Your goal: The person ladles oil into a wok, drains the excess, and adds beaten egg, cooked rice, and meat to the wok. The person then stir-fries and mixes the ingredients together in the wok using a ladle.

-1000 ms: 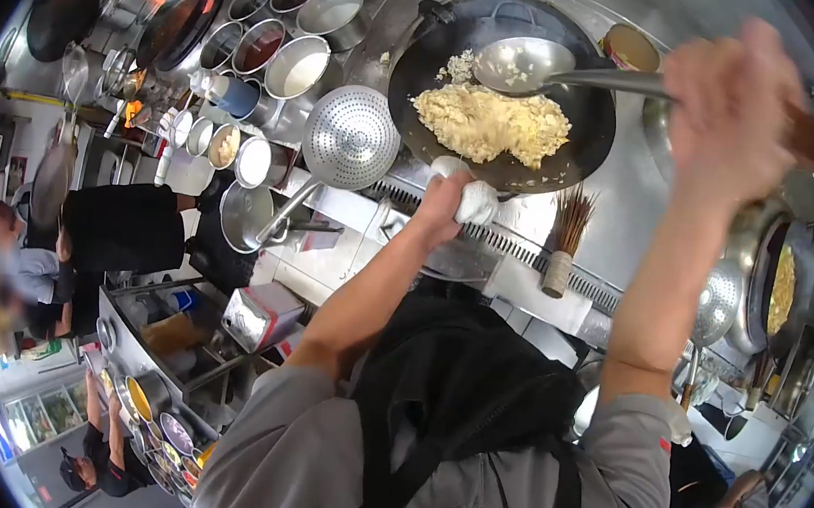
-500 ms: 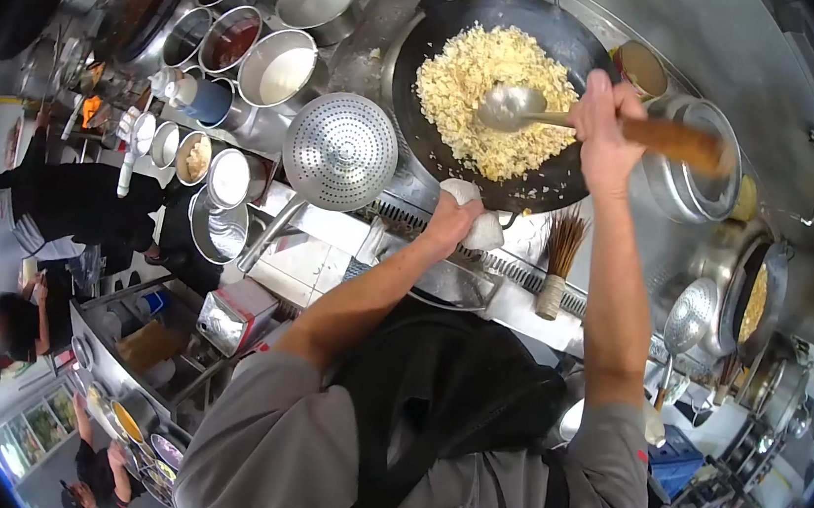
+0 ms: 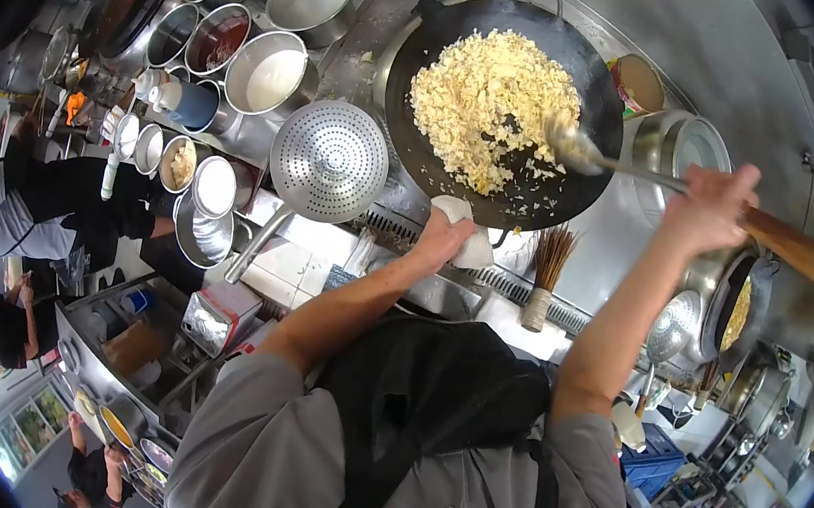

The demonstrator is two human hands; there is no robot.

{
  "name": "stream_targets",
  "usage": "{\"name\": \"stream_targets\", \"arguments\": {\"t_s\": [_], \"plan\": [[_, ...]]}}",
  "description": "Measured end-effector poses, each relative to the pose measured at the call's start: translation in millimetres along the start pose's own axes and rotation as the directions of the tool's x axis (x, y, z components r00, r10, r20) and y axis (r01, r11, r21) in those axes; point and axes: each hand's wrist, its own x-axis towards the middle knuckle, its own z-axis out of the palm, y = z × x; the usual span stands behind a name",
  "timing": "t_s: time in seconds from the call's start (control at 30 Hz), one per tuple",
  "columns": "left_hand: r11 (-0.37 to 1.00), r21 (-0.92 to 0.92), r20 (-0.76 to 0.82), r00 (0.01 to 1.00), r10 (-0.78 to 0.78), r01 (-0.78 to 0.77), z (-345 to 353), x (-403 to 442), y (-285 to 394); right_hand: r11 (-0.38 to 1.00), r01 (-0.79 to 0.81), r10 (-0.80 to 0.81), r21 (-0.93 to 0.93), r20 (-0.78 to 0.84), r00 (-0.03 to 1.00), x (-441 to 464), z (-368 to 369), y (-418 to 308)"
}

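Observation:
A large black wok (image 3: 571,207) holds a heap of fried rice (image 3: 489,89) with yellow egg-like bits. My left hand (image 3: 441,241) grips the wok's near rim through a folded white cloth (image 3: 472,248). Closed around the long shaft of a metal wok ladle (image 3: 624,168) is my right hand (image 3: 709,211), out past the wok's right side. The ladle's wooden handle (image 3: 790,245) sticks out beyond the hand. Its bowl, blurred by motion, is at the right edge of the rice, inside the wok.
Left of the wok lies a perforated strainer (image 3: 329,162). Metal pots of sauces, including a white one (image 3: 272,79), stand at upper left. A bamboo brush (image 3: 545,278) rests near the front edge, and a lidded pot (image 3: 696,150) stands right. Other people (image 3: 35,205) work at far left.
My right hand and the ladle have moved right, from over the middle of the rice to the wok's right side. A dark gap now shows in the rice. My left hand keeps its grip.

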Motion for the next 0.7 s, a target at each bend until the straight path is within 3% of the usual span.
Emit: {"name": "stream_targets", "arguments": {"t_s": [0.07, 0.17, 0.27, 0.3, 0.33, 0.4, 0.5, 0.53, 0.6, 0.67, 0.7], "plan": [[0.998, 0.038, 0.016, 0.998, -0.055, 0.054, -4, -2, -7, 0.997, -0.016, 0.01, 0.077, 0.07, 0.997, -20, 6, 28], [0.995, 0.034, 0.042, 0.994, -0.097, 0.096, 0, -2, 8, 0.936, -0.267, 0.175, 0.228, 0.356, 0.918, -39, 50, 30], [1.0, 0.006, 0.007, 1.0, -0.004, 0.004, 0, -1, 2, 0.959, -0.258, 0.182, 0.117, 0.444, 0.877, -23, 66, -6], [0.999, -0.007, -0.018, 0.999, 0.049, -0.049, 0, 3, -3, 0.988, -0.148, 0.128, 0.053, 0.273, 0.954, -23, 84, -40], [0.999, -0.011, -0.023, 0.999, 0.032, -0.032, 2, 4, 1, 0.997, -0.023, 0.003, 0.073, 0.257, 0.967, -11, 82, -53], [1.0, -0.02, -0.032, 0.999, -0.016, 0.015, 4, -2, 5, 0.97, 0.032, -0.104, 0.242, 0.293, 0.951, 10, 75, -76], [1.0, -0.022, -0.075, 0.997, -0.01, 0.009, 6, -2, 4, 0.971, 0.087, -0.136, 0.224, 0.214, 0.967, 4, 85, -25], [1.0, -0.012, -0.063, 0.998, -0.013, 0.012, 6, -2, 3, 0.969, -0.058, -0.012, 0.24, 0.279, 0.96, -6, 87, 15], [1.0, 0.007, -0.047, 0.999, -0.011, 0.011, 3, 2, 2, 0.974, -0.197, 0.122, 0.113, 0.474, 0.872, -20, 95, 21], [1.0, 0.019, -0.078, 0.997, 0.017, -0.016, 2, 6, -1, 0.959, -0.268, 0.269, -0.086, 0.566, 0.779, -11, 110, 6], [1.0, 0.027, -0.09, 0.996, 0.019, -0.016, 2, 3, -5, 0.965, -0.233, 0.26, -0.119, 0.537, 0.803, -17, 116, -12]]}}
